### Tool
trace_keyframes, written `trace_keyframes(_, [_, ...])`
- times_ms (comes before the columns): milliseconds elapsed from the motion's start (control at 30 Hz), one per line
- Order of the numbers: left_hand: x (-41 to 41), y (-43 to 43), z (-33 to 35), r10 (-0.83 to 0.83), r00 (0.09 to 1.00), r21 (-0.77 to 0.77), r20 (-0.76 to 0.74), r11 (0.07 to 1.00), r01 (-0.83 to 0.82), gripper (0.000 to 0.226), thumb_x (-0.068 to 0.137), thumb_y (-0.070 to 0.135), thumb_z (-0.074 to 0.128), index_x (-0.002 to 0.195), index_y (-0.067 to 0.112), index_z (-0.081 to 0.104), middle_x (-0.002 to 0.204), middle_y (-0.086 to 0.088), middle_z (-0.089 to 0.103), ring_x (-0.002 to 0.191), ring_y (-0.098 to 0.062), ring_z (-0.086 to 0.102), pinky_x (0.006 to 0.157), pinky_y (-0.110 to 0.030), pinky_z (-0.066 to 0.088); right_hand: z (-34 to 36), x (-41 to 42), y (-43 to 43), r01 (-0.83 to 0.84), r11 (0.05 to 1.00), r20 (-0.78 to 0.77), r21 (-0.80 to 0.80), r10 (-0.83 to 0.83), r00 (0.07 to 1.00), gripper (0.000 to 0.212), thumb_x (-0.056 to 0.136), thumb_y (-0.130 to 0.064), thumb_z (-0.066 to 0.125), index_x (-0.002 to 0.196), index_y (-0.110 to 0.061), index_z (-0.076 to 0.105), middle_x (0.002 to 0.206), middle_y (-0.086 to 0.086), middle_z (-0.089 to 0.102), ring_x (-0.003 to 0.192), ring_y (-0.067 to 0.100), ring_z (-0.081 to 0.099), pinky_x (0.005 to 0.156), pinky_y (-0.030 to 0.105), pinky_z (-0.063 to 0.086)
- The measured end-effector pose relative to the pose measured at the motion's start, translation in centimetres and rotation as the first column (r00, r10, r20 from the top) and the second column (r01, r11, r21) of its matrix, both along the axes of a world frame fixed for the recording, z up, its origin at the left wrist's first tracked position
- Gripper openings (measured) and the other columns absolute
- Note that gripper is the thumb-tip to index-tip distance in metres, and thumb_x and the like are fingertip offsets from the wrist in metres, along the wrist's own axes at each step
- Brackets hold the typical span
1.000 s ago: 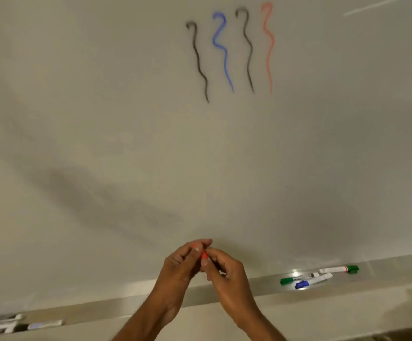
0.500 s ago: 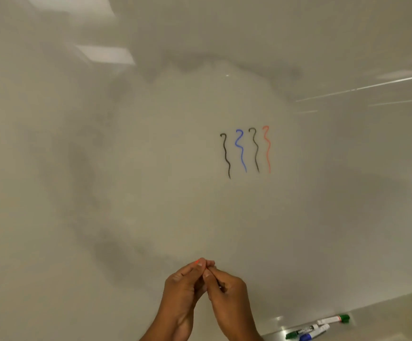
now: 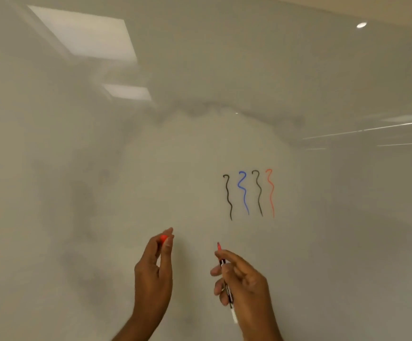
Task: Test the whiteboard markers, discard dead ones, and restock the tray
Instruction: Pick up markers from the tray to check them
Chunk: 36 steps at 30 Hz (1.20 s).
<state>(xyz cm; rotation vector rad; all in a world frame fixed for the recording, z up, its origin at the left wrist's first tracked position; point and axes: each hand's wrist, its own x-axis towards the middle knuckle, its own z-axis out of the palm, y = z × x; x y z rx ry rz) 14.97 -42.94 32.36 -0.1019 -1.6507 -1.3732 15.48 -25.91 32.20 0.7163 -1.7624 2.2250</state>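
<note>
Marker (image 3: 221,260): slim, with a dark barrel, a bare red nib and a white rear end. Tilted, nib up and leaning slightly left, rear end down and to the right.

Cap (image 3: 163,238): small and bright orange-red, off the marker, mostly hidden behind fingertips.

Left grip (image 3: 153,274): raised in front of the whiteboard (image 3: 101,193), thumb and forefinger tips pressed together on the cap. Remaining fingers tucked behind, touching nothing else.

Right grip (image 3: 245,284): curled round the marker barrel, thumb and forefinger pinching it a little below the nib, lower fingers wrapped loosely further down. White end poking out below the palm.

Marker relative to the grips: inside the right one, nib sticking out above the fingertips. Well apart from the left one and the cap, with bare board between them. Nib lower than the cap. Contact between nib and board impossible to judge.

Test marks: four wavy vertical lines side by side, above and just right of the nib. From the left: black squiggle (image 3: 227,196), blue squiggle (image 3: 243,191), second black squiggle (image 3: 258,193), red squiggle (image 3: 270,191), the red one paler than the rest.

Whiteboard: glossy and grey-white, filling the view, smudged with cloudy grey patches. Ceiling light reflection (image 3: 84,33) at upper left.
</note>
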Motion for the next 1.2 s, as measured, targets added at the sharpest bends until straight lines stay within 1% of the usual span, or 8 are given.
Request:
trace_keyframes(100, [-2.8,-1.1,1.2,0.103,0.994,-0.204,-0.033,0.973,-0.108,0.043,0.104,0.038,0.045,0.146,0.032,0.049,0.148,0.012,0.054,0.141,-0.001,0.042,0.107,-0.03,0.046,3.2,-1.0,1.1,-0.226,0.931,0.049,-0.287,0.25,0.967,0.035,0.098,0.007,0.041,0.103,-0.002,0.075,0.089,0.027,0.068,0.067,0.028,0.062,0.053,0.027,0.047])
trace_keyframes(200, [-5.7,-2.5,2.2,0.163,0.981,-0.407,-0.106,0.893,-0.192,0.045,0.108,0.036,0.039,0.153,0.026,0.041,0.161,0.009,0.037,0.151,0.0,0.023,0.118,-0.033,0.033,5.0,-2.3,1.4,-0.331,0.852,0.038,-0.405,0.378,0.925,0.034,0.086,0.001,0.055,0.117,0.0,0.068,0.099,0.029,0.067,0.081,0.03,0.062,0.066,0.032,0.052])
trace_keyframes(400, [-9.4,-5.0,3.4,0.242,0.934,-0.667,-0.263,0.654,-0.357,0.048,0.106,0.03,0.036,0.151,0.012,0.041,0.161,-0.001,0.034,0.154,-0.006,0.017,0.124,-0.035,0.021,7.4,-4.9,0.4,0.068,0.994,-0.181,-0.087,-0.083,0.98,0.03,0.093,-0.046,0.057,0.102,-0.025,0.076,0.087,0.012,0.072,0.079,0.018,0.059,0.071,0.032,0.047])
trace_keyframes(533, [-11.3,-6.0,2.6,0.232,0.895,-0.694,-0.38,0.569,-0.442,0.045,0.103,0.019,0.043,0.144,0.002,0.05,0.158,-0.007,0.041,0.152,-0.019,0.029,0.123,-0.044,0.026,8.5,-6.7,-0.8,0.263,0.964,-0.297,-0.048,-0.265,0.917,0.019,0.1,-0.03,0.055,0.091,-0.03,0.072,0.087,0.0,0.074,0.09,0.008,0.066,0.079,0.022,0.05])
trace_keyframes(633, [-12.3,-6.4,2.3,0.234,0.871,-0.689,-0.433,0.537,-0.487,0.042,0.102,0.017,0.045,0.139,0.0,0.054,0.157,-0.01,0.043,0.151,-0.022,0.032,0.124,-0.044,0.026,9.3,-8.4,-1.6,0.327,0.944,-0.364,-0.03,-0.315,0.876,0.006,0.099,-0.022,0.058,0.095,-0.025,0.062,0.088,-0.004,0.073,0.087,0.01,0.067,0.073,0.014,0.05])
trace_keyframes(900, [-12.8,-6.5,2.2,0.238,0.851,-0.684,-0.468,0.513,-0.519,0.039,0.102,0.018,0.044,0.132,-0.002,0.059,0.156,-0.012,0.044,0.15,-0.023,0.034,0.124,-0.043,0.025,10.0,-12.2,-3.2,0.491,0.871,-0.501,-0.002,-0.426,0.753,0.006,0.098,-0.029,0.061,0.101,-0.035,0.061,0.095,-0.012,0.065,0.091,0.018,0.064,0.078,0.038,0.056])
trace_keyframes(1067, [-12.8,-6.6,2.1,0.241,0.857,-0.689,-0.455,0.514,-0.511,0.042,0.103,0.019,0.043,0.136,-0.002,0.058,0.156,-0.011,0.044,0.15,-0.024,0.035,0.124,-0.044,0.026,7.1,-12.1,-2.7,0.574,0.819,-0.52,0.0,-0.49,0.7,0.007,0.097,-0.027,0.061,0.1,-0.034,0.062,0.089,-0.015,0.061,0.086,0.015,0.063,0.073,0.038,0.055])
trace_keyframes(1200, [-12.2,-6.3,2.3,0.251,0.878,-0.7,-0.408,0.531,-0.477,0.047,0.107,0.026,0.036,0.142,-0.002,0.053,0.157,-0.011,0.043,0.15,-0.024,0.035,0.124,-0.044,0.025,3.7,-11.3,-1.6,0.579,0.809,-0.457,0.101,-0.479,0.749,0.007,0.096,-0.034,0.059,0.102,-0.037,0.062,0.087,-0.012,0.061,0.085,0.012,0.062,0.073,0.033,0.055])
